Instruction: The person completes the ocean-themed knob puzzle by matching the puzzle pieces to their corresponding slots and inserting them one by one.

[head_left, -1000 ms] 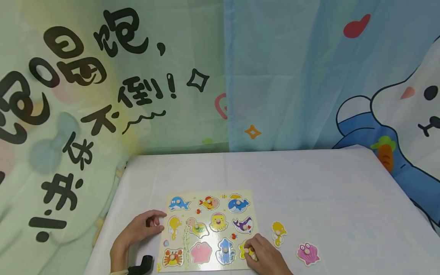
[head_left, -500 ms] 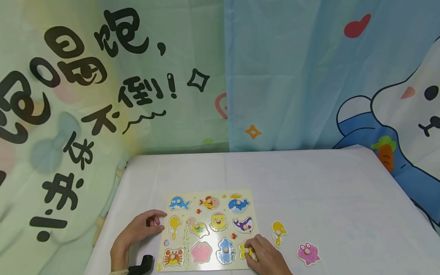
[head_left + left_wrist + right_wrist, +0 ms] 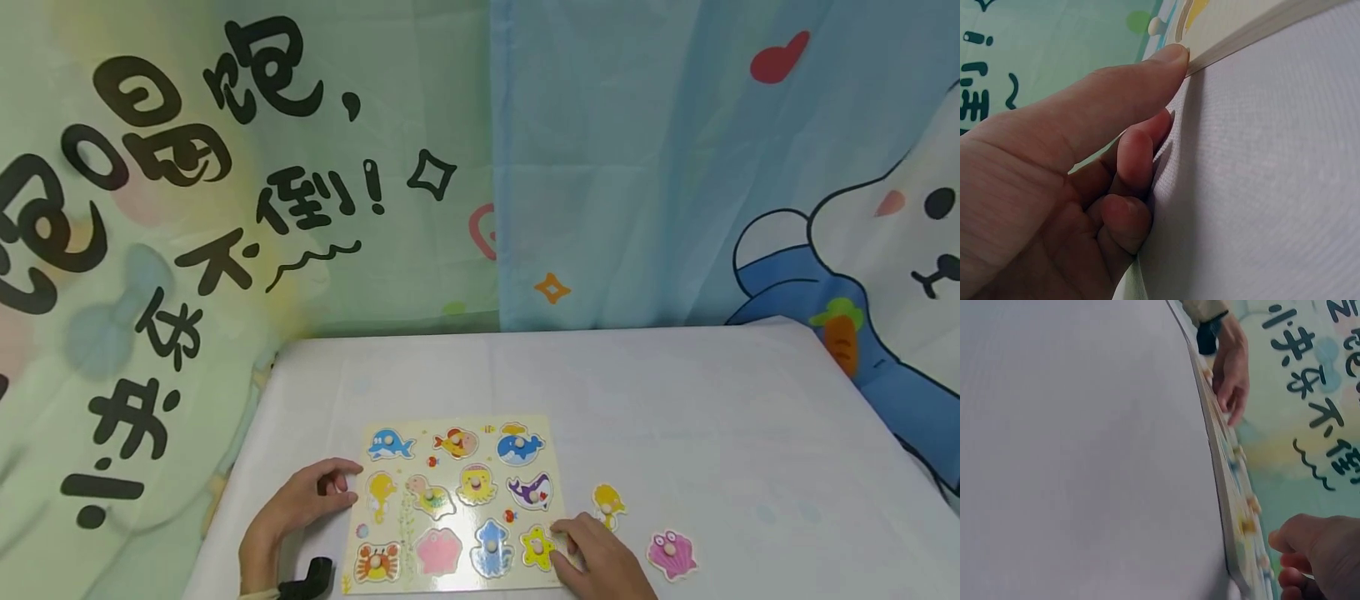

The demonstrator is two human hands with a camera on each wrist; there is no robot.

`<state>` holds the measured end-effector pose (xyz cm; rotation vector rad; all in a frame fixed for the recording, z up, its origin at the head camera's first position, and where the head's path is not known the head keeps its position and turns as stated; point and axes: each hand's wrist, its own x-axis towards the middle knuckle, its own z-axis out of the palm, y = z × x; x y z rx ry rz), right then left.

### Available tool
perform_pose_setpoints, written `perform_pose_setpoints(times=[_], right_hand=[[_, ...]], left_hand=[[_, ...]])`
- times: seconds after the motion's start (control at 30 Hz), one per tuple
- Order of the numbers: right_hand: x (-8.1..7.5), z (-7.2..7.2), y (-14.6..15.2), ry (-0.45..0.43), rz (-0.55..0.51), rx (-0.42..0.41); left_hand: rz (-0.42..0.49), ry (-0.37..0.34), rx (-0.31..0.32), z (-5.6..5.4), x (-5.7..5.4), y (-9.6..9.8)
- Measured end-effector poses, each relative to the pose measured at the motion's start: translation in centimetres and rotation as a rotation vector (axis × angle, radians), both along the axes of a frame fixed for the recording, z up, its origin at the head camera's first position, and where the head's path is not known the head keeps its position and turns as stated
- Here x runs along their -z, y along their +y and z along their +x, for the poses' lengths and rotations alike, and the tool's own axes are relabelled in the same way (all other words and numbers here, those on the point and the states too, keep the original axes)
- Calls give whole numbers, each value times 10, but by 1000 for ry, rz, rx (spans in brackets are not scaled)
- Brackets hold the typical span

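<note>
A wooden peg puzzle board [image 3: 465, 518] with sea-animal pieces lies near the front of the table. My left hand [image 3: 307, 497] is at its left edge; in the left wrist view the thumb [image 3: 1141, 72] touches the board's side while other fingers curl below. My right hand [image 3: 600, 552] is at the right edge, fingers loosely bent and holding nothing, just right of the yellow starfish piece [image 3: 537, 547], which sits in its slot. Beyond this hand lies a yellow seahorse piece [image 3: 608, 498], its lower end hidden. Farther right is a pink shell piece [image 3: 672, 554].
A flat pink shell shape [image 3: 438, 551] without a knob shows on the board, as does a yellow seahorse shape [image 3: 381, 496]. White cloth [image 3: 675, 400] covers the table. Printed curtains [image 3: 600, 167] hang behind and at the left. A black device [image 3: 307, 579] is on the left wrist.
My right hand has let go of the starfish piece and moved right, so the whole starfish shows and the seahorse piece is partly covered. The left hand stays put.
</note>
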<state>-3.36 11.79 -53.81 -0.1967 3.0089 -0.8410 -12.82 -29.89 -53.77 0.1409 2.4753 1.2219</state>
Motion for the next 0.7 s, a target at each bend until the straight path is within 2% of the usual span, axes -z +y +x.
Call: perform_pose_setpoints(times=[0.13, 0.33, 0.43, 0.5, 0.57, 0.63, 0.7], right_hand=[[-5, -9, 28, -15, -3, 48], [-4, -11, 79, 64, -3, 75], [-3, -8, 97, 36, 37, 82], [-2, -5, 105, -13, 72, 91], [1, 0, 112, -30, 71, 90], [7, 4, 118, 3, 56, 77], [13, 8, 124, 77, 14, 44]], left_hand=[[-7, 1, -5, 0, -2, -1], [-6, -14, -14, 1, 0, -2], [-1, -21, -12, 2, 1, -3], [2, -18, -8, 1, 2, -3], [4, -14, -3, 1, 2, -3], [3, -14, 1, 0, 2, -2], [-2, -11, 1, 0, 1, -2]])
